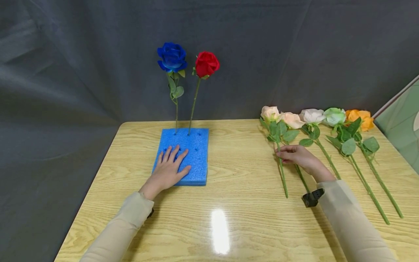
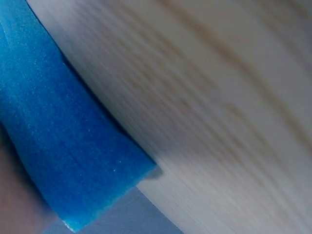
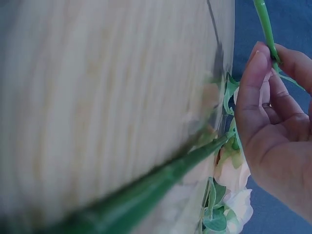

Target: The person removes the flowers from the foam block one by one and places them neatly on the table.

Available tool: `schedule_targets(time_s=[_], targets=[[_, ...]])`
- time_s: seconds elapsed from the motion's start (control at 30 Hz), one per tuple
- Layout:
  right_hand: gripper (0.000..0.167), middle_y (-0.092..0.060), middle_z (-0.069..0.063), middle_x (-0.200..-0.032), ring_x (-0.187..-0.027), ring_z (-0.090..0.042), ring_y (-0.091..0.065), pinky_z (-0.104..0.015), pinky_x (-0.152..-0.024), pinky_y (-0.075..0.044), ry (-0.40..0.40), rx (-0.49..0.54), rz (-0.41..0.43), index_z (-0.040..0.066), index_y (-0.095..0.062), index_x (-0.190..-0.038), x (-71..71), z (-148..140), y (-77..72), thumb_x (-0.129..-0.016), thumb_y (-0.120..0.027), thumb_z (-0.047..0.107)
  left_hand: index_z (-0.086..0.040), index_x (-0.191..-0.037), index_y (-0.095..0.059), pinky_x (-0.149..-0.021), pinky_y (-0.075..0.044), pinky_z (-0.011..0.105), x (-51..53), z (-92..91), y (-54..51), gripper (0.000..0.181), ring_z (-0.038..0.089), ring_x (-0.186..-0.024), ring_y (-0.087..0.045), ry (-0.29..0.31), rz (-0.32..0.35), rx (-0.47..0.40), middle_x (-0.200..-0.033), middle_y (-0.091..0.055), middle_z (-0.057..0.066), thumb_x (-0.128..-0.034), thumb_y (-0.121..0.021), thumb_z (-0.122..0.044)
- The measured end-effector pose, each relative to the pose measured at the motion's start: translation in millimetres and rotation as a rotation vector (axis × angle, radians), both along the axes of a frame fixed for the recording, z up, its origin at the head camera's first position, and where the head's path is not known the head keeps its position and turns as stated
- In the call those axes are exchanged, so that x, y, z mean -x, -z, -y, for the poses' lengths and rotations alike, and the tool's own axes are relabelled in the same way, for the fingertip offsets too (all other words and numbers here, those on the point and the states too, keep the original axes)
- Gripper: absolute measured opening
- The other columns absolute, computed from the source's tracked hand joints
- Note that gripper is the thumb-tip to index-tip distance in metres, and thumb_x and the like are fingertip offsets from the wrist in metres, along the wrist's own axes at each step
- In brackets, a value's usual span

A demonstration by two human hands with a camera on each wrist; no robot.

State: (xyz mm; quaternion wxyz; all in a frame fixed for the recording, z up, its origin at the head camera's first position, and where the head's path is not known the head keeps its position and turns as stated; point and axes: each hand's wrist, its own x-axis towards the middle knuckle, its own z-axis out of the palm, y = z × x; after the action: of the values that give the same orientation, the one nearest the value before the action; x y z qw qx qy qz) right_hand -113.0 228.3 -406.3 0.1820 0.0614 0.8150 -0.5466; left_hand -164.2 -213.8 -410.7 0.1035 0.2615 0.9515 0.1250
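My left hand (image 1: 168, 170) lies flat with spread fingers on the blue foam block (image 1: 196, 165), which also shows in the left wrist view (image 2: 73, 126). A blue rose (image 1: 172, 58) and a red rose (image 1: 207, 64) stand upright in holes along the block's far edge. At the right, my right hand (image 1: 299, 157) pinches the stem (image 1: 282, 174) of the leftmost pale cream rose (image 1: 270, 113) between thumb and fingers. In the right wrist view the hand (image 3: 278, 117) holds that green stem (image 3: 263, 22) at the fingertips.
Right of the held rose lie a peach rose (image 1: 292, 120), a whitish rose (image 1: 312, 116), a green rose (image 1: 334, 116) and an orange rose (image 1: 360, 119), their stems toward the front right. A dark cloth (image 1: 242, 58) hangs behind the wooden table (image 1: 242, 218).
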Motion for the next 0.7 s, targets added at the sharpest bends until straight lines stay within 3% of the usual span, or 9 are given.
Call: schedule_targets(time_s=[0.27,0.7], targets=[[0.051,-0.061,0.018,-0.097,-0.084,0.006,-0.061,-0.018,-0.079,-0.055,0.009,-0.028,0.016,-0.013,-0.043,-0.133,0.1,-1.8,0.6,-0.099,-0.052,0.023,-0.021,-0.154,-0.019,-0.117,-0.002,0.063,0.1,-0.1,-0.5,0.065,0.04,-0.149,0.001,0.003,0.003,0.004,-0.162,-0.008,0.014,-0.0996,-0.037,-0.052],[0.053,-0.063,0.023,-0.091,-0.081,0.005,-0.062,-0.018,-0.076,-0.055,0.015,0.009,0.034,-0.015,-0.04,-0.136,2.6,-4.5,2.5,-0.099,-0.053,0.021,-0.022,-0.155,-0.018,-0.117,-0.002,0.062,0.7,-0.5,-0.1,0.066,0.04,-0.149,0.002,-0.001,0.011,0.008,-0.162,-0.007,0.013,-0.0995,-0.036,-0.052]])
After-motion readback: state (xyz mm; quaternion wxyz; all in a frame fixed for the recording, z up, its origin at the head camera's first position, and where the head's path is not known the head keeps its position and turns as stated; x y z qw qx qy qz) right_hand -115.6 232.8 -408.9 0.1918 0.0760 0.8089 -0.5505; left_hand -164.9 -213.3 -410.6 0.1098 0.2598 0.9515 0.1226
